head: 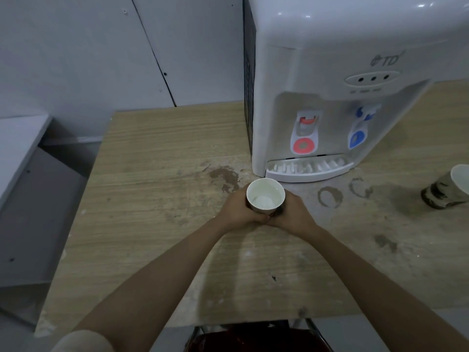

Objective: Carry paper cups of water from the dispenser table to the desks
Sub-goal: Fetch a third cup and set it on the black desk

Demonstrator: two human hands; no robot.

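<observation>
Stained woodgrain table (pixel 142 189); both hands (pixel 236 209) wrap 1 round paper cup (pixel 265 196).

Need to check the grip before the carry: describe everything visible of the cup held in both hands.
The paper cup is small and tapered, white inside with a dark printed outside. It stands upright and open, with clear water low in it. The left hand and right hand wrap its sides, fingertips meeting in front. It is just in front of the dispenser's drip tray; whether it rests on the wooden table is unclear.

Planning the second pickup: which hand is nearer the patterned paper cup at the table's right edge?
Right. The right hand grips the held white-lined paper cup on the side facing the patterned paper cup; the left hand is farther.
</observation>
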